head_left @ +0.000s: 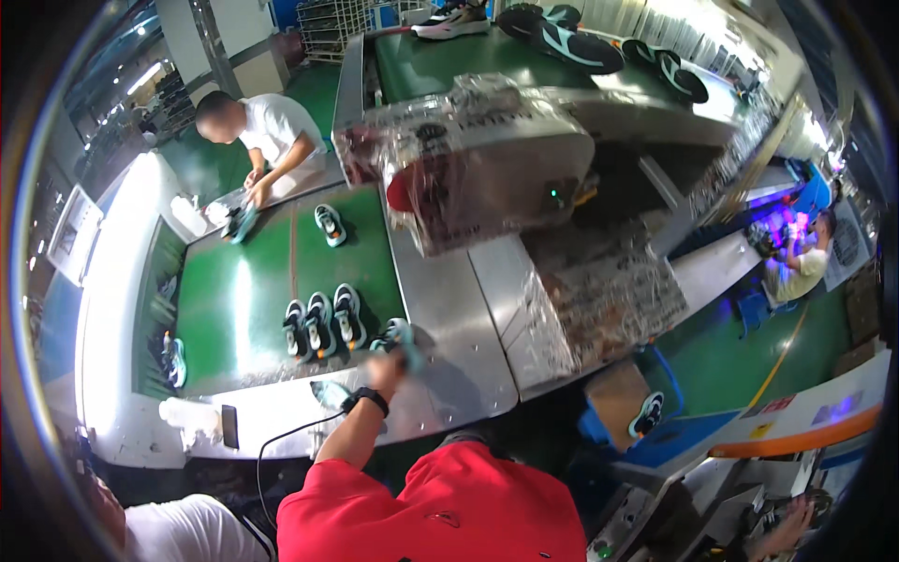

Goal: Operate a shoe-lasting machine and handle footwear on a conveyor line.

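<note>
The left hand (385, 370) meets a teal-and-dark sneaker (392, 332) just beyond it; blur hides whether it grips. Probably light, soft-uppered and firm-soled, the shoe should hold best around its heel.

Plastic-wrapped machine (496, 169), white wire rack (331, 34) in the background, brown cardboard (611, 395) lower right.

The left hand (385, 369) is motion-blurred, its fingers indistinct; the bare left forearm (352, 435) extends behind it, bending leftward.
</note>
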